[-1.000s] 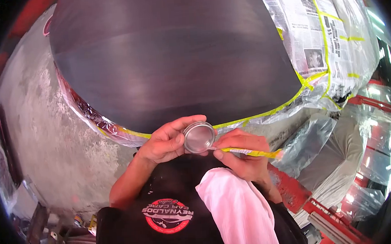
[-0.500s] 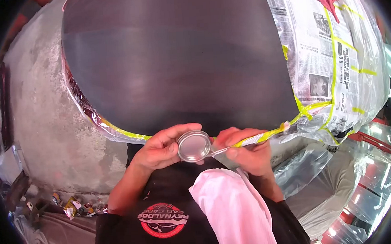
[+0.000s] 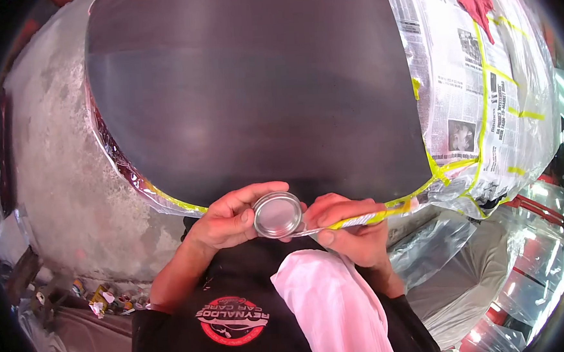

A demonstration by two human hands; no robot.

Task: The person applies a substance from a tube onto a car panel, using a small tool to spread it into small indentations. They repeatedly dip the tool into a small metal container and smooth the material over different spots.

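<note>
A small round clear container rests in the grip of my left hand, the thumb and fingers closed about its side. Its round face is turned up toward the camera. My right hand is closed around a thin tool with a yellow-and-white handle. The tool's narrow grey end lies at the container's lower right rim; whether it touches cannot be made out. Both hands are just in front of the edge of a large dark matte panel.
Newspaper and yellow tape under clear plastic cover the surface right of the panel. A red cloth lies there. A pink-white cloth hangs over my black shirt. Small litter is on the floor at left.
The tool in my right hand has become more level, its far end dropping slightly. Both hands keep their grips. The whole view has shifted a little.
</note>
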